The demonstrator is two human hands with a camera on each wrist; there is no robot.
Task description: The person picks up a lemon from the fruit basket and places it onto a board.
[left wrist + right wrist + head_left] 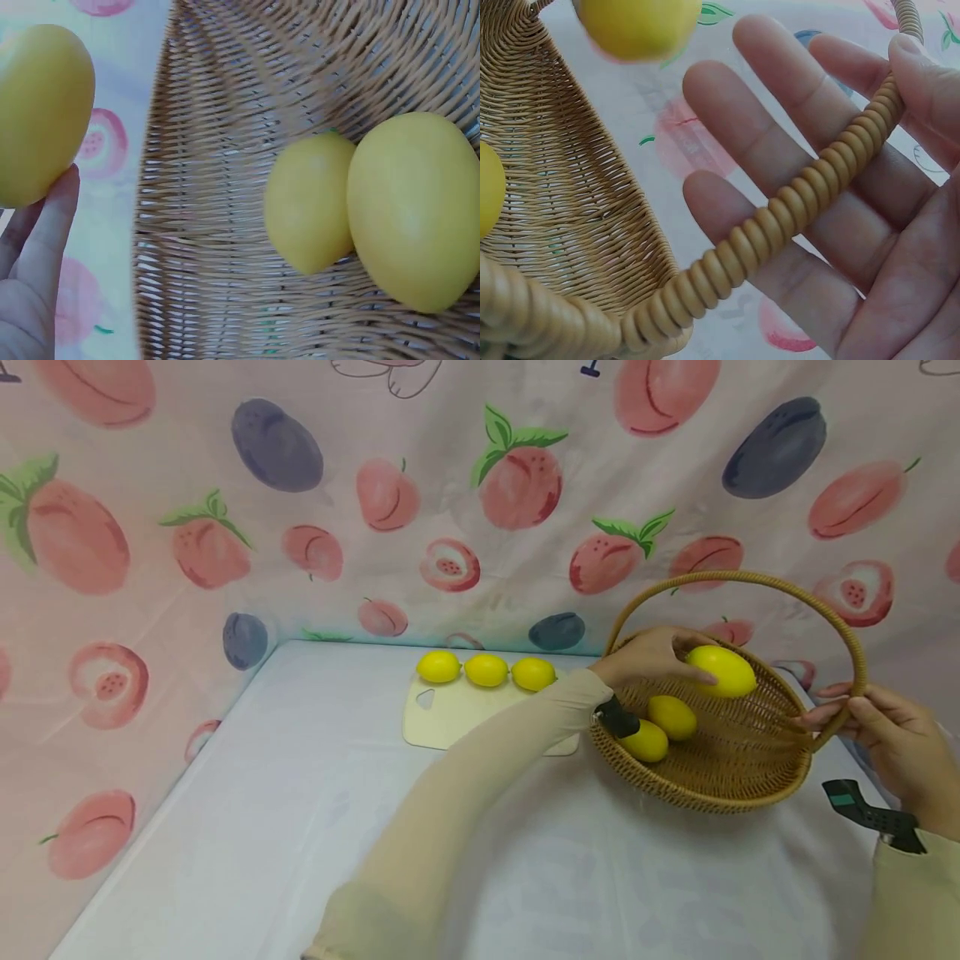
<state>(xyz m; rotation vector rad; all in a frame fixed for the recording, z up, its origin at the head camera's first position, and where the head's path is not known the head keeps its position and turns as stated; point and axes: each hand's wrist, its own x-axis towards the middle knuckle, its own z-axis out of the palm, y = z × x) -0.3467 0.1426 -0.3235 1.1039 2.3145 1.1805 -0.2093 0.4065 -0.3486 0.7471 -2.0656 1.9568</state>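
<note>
My left hand (648, 656) grips a yellow lemon (722, 672) above the wicker basket (705, 806), near its far side. In the left wrist view the held lemon (45, 112) sits against the fingertips. Two more lemons lie inside the basket: one lemon (672, 717) and, nearer the left rim, another lemon (647, 742) partly covered by the wrist strap. At the basket's right, my right hand (892, 727) holds the arched handle (857, 652). The right wrist view shows the thumb pressing the wrapped handle (780, 217) from one side, with the other fingers stretched out behind it.
Three lemons stand in a row along the back of a cream cutting board (442, 722), left of the basket; the left sleeve (480, 768) crosses over the board. A white cloth (262, 827) covers the table. Behind hangs a fruit-printed curtain (450, 468).
</note>
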